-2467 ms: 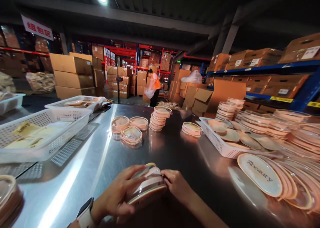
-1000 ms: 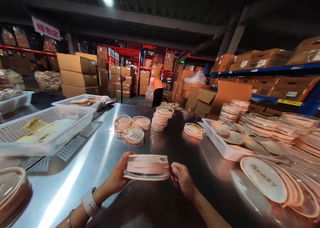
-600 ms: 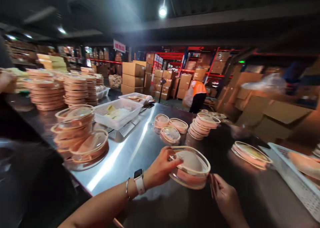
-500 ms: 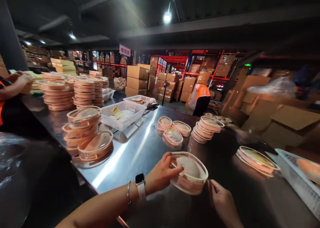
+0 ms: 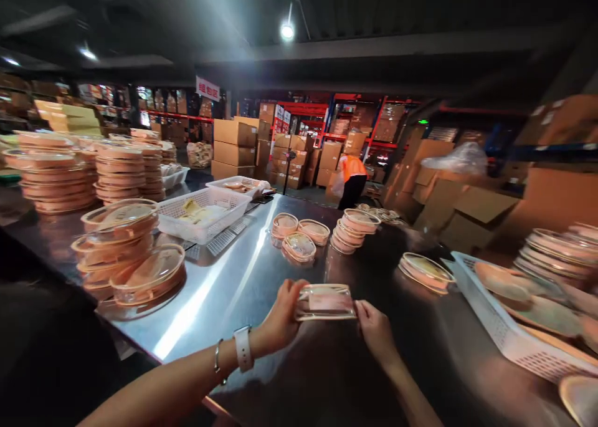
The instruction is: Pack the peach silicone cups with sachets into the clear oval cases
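Note:
A round clear plastic pouch (image 5: 327,301) with pale piping and pink contents is held edge-on above the metal table (image 5: 261,377). My left hand (image 5: 284,311), with a white watch strap on its wrist, is closed around the pouch's left end. At the right end, my right hand (image 5: 375,328) is closed in a pinch against the pouch's edge; whether a zip pull is between the fingers cannot be made out. Beyond the hands lie several similar pouches (image 5: 299,246), and a short stack of pouches (image 5: 346,234) stands to their right.
Leaning stacks of pouches (image 5: 116,246) stand at the left, with taller stacks (image 5: 56,171) behind. A white basket (image 5: 205,227) holds packets. On the right are a lone pouch (image 5: 426,272) and another white basket (image 5: 495,324) with pouches. A person in an orange vest (image 5: 352,168) bends near cartons.
The pouch has tipped from showing its round face to edge-on, and both hands have shifted left in view. The camera has turned right, bringing more of the right basket into sight.

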Tool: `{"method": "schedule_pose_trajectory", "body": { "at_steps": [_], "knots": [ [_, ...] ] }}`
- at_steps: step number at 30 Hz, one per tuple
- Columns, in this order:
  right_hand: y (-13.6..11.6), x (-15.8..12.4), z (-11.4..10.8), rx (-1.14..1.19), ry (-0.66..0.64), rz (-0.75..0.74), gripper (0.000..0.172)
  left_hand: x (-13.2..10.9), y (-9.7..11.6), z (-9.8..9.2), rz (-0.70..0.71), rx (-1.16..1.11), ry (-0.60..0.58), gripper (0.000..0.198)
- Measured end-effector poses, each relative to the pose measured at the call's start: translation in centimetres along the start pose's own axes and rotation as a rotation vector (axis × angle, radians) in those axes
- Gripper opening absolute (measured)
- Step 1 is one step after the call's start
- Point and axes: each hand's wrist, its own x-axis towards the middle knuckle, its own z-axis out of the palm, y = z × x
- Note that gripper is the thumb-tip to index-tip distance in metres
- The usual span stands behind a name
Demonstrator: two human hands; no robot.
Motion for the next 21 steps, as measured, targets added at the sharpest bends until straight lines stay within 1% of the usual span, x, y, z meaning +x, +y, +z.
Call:
{"method": "schedule_pose_trajectory", "body": {
  "at_steps": [1,3,5,7,10,13,15,17,18,19,20,21],
  "knots": [
    [0.4,0.5,-0.1,-0.01,-0.031,0.026,0.047,-0.1,-0.3,0.1,-0.009,-0.023,-0.015,0.065],
    [0.9,0.8,0.1,-0.03,-0.069,0.077,0.045,-0.1,-0.7,0.2,-0.014,0.038,-0.08,0.066],
    [0.8,0.4,0.5,-0.059,-0.054,0.097,0.043,0.4,-0.7,0.3,-0.034,0.211,-0.155,0.073],
    [-0.1,-0.7,1.0,-0.095,-0.042,0.091,0.042,1.0,-0.4,0.7,-0.035,0.447,-0.2,0.079],
    [-2.1,-2.6,2.0,-0.177,-0.064,0.047,0.038,1.5,0.8,2.1,0.062,0.743,-0.172,0.083],
    [-3.3,-4.0,2.9,-0.283,-0.08,0.031,0.029,1.2,2.2,3.8,0.142,0.865,-0.13,0.089],
    [-3.4,-4.4,3.5,-0.329,-0.096,0.036,0.027,0.8,2.6,4.0,0.171,0.907,-0.125,0.088],
    [-3.4,-4.6,3.9,-0.341,-0.131,0.02,0.027,0.4,2.4,3.0,0.208,0.94,-0.135,0.086],
    [-3.4,-4.7,4.1,-0.334,-0.159,0.0,0.028,0.3,2.0,1.8,0.216,0.945,-0.144,0.086],
    [-3.4,-4.7,4.3,-0.32,-0.188,-0.026,0.032,0.2,1.5,0.2,0.211,0.942,-0.15,0.086],
    [-3.4,-4.8,4.4,-0.304,-0.216,-0.055,0.036,0.1,0.7,-1.8,0.193,0.944,-0.149,0.085],
    [-3.4,-4.8,4.4,-0.287,-0.239,-0.082,0.039,0.0,-0.1,-4.2,0.166,0.952,-0.136,0.083]
  ]
}}
